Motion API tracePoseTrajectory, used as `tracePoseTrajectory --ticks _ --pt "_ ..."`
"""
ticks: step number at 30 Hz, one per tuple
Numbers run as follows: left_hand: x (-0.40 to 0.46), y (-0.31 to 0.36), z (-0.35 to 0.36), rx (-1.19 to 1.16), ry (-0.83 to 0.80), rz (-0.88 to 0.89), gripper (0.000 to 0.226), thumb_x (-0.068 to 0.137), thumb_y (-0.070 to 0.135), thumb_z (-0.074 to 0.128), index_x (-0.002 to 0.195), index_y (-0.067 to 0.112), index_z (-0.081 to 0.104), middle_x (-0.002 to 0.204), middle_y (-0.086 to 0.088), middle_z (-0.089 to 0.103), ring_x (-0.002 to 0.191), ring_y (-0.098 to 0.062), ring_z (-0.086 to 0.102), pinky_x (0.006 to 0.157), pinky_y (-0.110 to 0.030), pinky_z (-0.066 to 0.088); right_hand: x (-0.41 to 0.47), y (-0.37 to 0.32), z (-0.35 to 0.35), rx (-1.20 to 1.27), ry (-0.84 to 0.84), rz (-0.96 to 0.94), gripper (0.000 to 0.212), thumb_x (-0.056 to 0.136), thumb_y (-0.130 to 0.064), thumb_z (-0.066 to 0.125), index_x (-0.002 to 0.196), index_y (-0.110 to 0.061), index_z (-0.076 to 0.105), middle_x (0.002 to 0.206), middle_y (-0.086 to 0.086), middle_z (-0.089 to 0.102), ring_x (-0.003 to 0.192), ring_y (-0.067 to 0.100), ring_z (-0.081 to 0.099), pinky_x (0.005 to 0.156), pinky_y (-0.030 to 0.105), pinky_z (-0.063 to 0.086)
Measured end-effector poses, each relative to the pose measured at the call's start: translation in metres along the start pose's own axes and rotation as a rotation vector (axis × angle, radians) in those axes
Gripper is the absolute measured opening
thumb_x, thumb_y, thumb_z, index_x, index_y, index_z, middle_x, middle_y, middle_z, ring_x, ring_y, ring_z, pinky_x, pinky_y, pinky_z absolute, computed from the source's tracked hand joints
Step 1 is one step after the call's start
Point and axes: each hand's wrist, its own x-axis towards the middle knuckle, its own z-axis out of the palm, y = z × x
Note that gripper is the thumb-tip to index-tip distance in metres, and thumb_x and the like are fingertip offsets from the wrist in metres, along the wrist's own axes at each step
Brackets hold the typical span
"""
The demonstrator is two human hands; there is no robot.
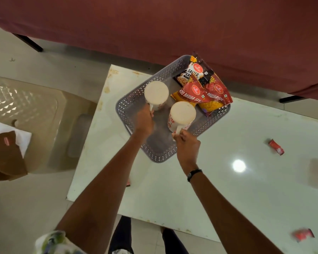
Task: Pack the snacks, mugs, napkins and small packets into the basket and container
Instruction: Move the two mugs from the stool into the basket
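A grey perforated basket [155,154] sits on the white table [228,189]. Inside it, at the far end, lie a salted peanuts packet [194,73] and two red-and-yellow bhujia sev packets [189,94]. My left hand [145,119] grips the handle of a white patterned mug [156,94] held over the basket's left part. My right hand [188,145] grips the handle of a second white mug [182,114] over the basket's middle. Whether the mugs touch the basket floor, I cannot tell. Two small red packets lie on the table, one at the right [276,146] and one near the front edge [303,234].
A beige plastic chair [44,110] stands left of the table, with a clear container [77,136] on the seat. White napkins [24,138] and a brown box [6,156] sit at the far left. A maroon cloth-covered table [173,24] is behind.
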Motion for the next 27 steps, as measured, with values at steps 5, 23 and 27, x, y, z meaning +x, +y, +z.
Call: tracePoseTrajectory --ticks 5,23,27 --pt "0.029 -0.014 -0.013 0.154 -0.153 0.089 0.019 0.091 0.001 0.043 0.106 0.0 0.054 0.092 -0.021 0.065 0.085 -0.032 0.061 0.074 -0.041 0.047 -0.013 -0.005 0.039 0.139 0.133 0.294 0.013 0.08 -0.008 0.07 0.068 -0.006 0.066 0.06 0.006 0.061 0.058 0.012 0.047 0.056 0.027 0.039" --pt "0.043 -0.012 -0.034 0.204 -0.307 0.279 0.026 0.089 -0.004 0.042 0.112 0.001 0.05 0.099 -0.02 0.064 0.092 -0.032 0.06 0.084 -0.043 0.049 0.0 -0.028 0.077 0.323 0.172 0.515 0.014 0.082 -0.007 0.07 0.094 -0.005 0.075 0.093 0.011 0.073 0.083 0.015 0.06 0.08 0.033 0.053" --pt "0.036 -0.013 -0.029 0.205 -0.245 0.254 0.026 0.09 0.002 0.041 0.114 0.005 0.05 0.098 -0.014 0.062 0.091 -0.029 0.059 0.082 -0.04 0.048 0.0 -0.026 0.078 0.344 0.15 0.534 0.013 0.081 -0.007 0.071 0.093 -0.006 0.075 0.092 0.009 0.073 0.088 0.019 0.063 0.085 0.04 0.055"
